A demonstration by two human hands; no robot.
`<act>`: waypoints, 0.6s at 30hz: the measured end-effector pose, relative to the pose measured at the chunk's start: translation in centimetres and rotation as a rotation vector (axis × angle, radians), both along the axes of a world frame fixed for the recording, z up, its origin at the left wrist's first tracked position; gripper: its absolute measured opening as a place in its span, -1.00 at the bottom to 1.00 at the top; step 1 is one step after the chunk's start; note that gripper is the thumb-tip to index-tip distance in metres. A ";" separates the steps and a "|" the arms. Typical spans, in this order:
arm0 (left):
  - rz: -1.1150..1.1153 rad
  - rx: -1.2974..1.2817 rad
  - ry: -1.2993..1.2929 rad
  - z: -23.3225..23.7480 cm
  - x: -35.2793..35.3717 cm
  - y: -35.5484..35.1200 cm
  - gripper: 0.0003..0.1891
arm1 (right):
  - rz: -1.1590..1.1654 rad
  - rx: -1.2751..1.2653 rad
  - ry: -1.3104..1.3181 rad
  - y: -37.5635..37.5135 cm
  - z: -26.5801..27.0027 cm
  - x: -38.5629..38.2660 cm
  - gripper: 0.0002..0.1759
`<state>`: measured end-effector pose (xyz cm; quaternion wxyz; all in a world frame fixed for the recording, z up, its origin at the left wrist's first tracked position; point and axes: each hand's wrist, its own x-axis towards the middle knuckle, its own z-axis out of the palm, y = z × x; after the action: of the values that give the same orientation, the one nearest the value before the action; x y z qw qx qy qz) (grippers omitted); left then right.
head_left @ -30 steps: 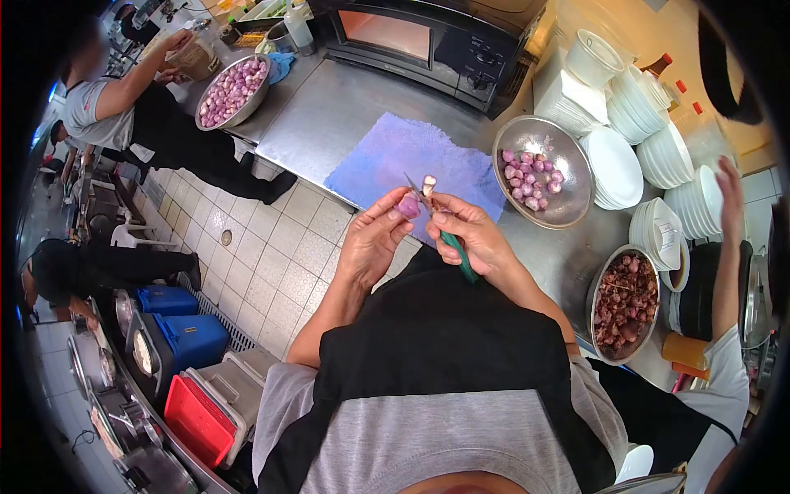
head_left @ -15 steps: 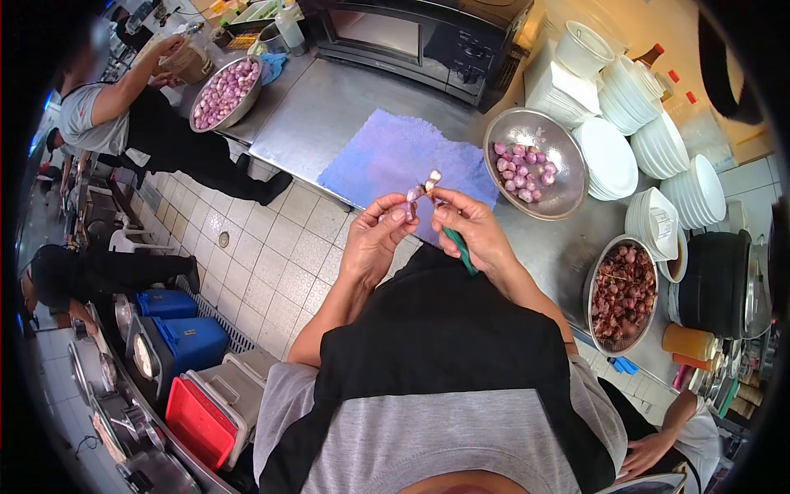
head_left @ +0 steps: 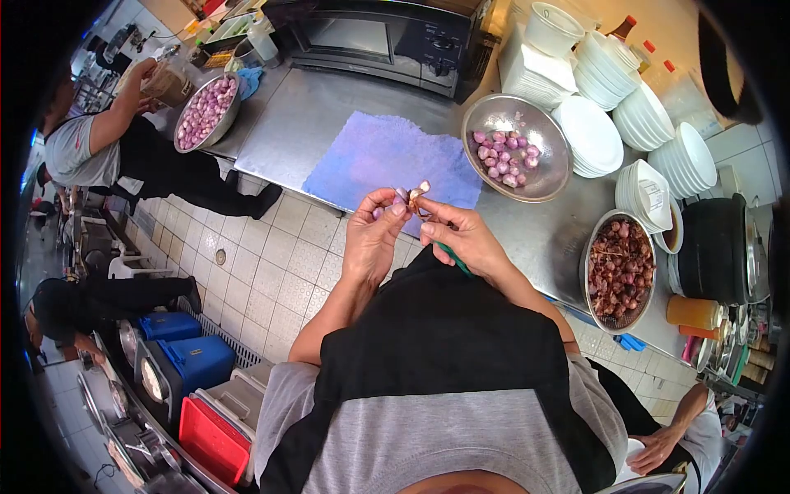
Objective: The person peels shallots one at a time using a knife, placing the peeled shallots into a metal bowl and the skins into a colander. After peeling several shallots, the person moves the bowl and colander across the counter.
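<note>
Between both hands is a small purple shallot (head_left: 401, 196) with a pale, partly peeled end. My left hand (head_left: 374, 235) pinches it from the left. My right hand (head_left: 471, 239) is closed round a green-handled tool (head_left: 454, 258), its blade hidden, with fingertips at the shallot's loose brown skin. Both hands are just in front of a purple cloth (head_left: 395, 156) on the steel counter. Peeled shallots (head_left: 504, 156) lie in a steel bowl (head_left: 553, 136) beyond my right hand. Unpeeled shallots and dry skins (head_left: 619, 267) fill a colander (head_left: 586, 272) on the right.
A toaster oven (head_left: 370, 45) stands at the counter's back. White bowls and plates (head_left: 588, 136) are stacked at the right. At the left, a co-worker (head_left: 90, 148) stands by a bowl of shallots (head_left: 206, 115); another person bends lower left. A person's hand (head_left: 654, 449) shows lower right.
The view has shifted slightly, so the counter items appear moved left. My right fingertips are lower against the shallot, and less of the green handle shows.
</note>
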<state>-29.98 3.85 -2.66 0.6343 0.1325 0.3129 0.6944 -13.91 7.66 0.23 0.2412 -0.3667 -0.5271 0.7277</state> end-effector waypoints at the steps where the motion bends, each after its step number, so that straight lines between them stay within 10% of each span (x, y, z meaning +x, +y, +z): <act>1: 0.006 0.007 0.008 0.1 0.1 0.0 -0.79 | -0.003 0.002 0.000 -0.1 0.0 0.1 -0.51; 18: -0.227 0.061 -0.230 -0.6 0.3 -0.1 -0.67 | -0.067 -0.526 0.467 0.3 -1.0 3.1 -0.52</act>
<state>-29.63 3.71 -3.30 0.7360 0.1055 0.2001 0.6381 -10.80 7.97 -0.74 0.2763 -0.2570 -0.2397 0.8945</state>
